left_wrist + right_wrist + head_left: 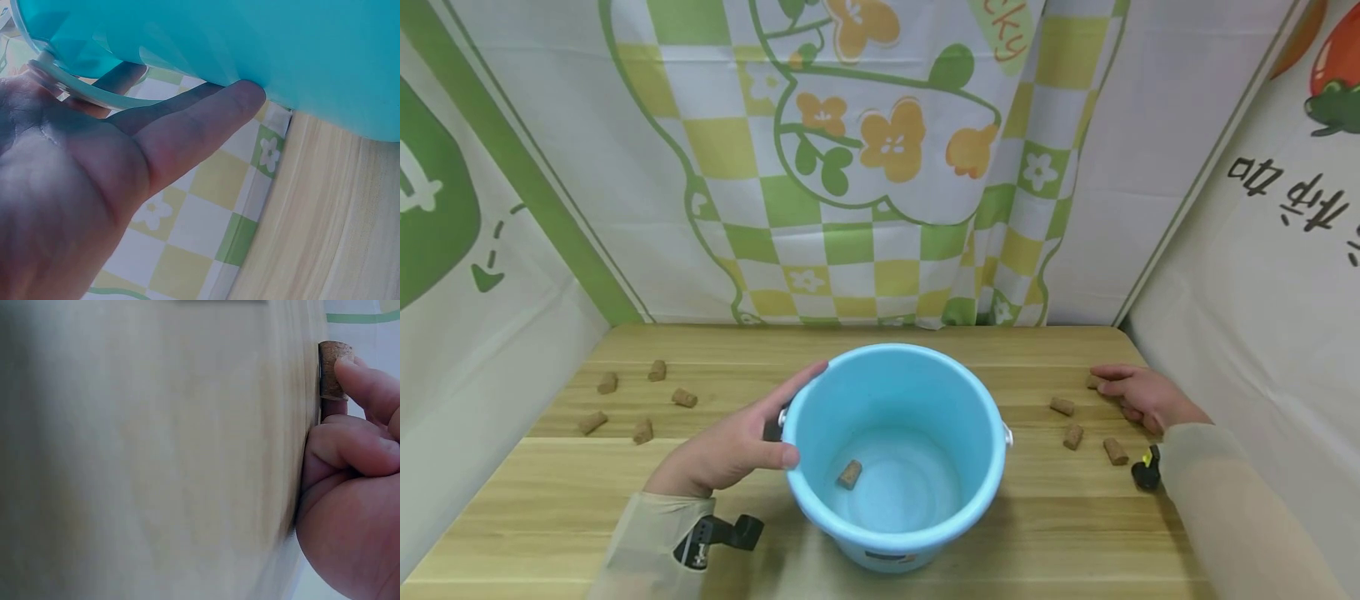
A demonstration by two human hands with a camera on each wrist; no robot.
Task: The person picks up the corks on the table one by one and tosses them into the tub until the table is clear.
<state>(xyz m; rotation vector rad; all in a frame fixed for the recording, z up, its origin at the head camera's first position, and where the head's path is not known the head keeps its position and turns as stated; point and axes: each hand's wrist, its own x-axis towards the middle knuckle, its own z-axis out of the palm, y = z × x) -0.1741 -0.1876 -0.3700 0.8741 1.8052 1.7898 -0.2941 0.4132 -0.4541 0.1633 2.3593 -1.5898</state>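
Note:
A light-blue bucket (895, 522) stands upright in the middle of the table, with one cork (850, 474) on its floor. My left hand (741, 446) rests against the bucket's left side, its thumb at the rim. Straight fingers (206, 131) press the outer wall in the left wrist view, beside the bucket's pale handle (94, 94). Over at the far right, my right hand (1150, 396) pinches a cork (332, 365) between thumb and fingertips, close to the tabletop. Its remaining fingers curl against the table.
On the right lie loose corks, among them one (1062, 406) near the right hand and another (1116, 452) closer in. Several more corks, such as this cork (684, 397), are scattered left of the bucket. A patterned curtain (880, 275) hangs behind the wooden table (550, 517).

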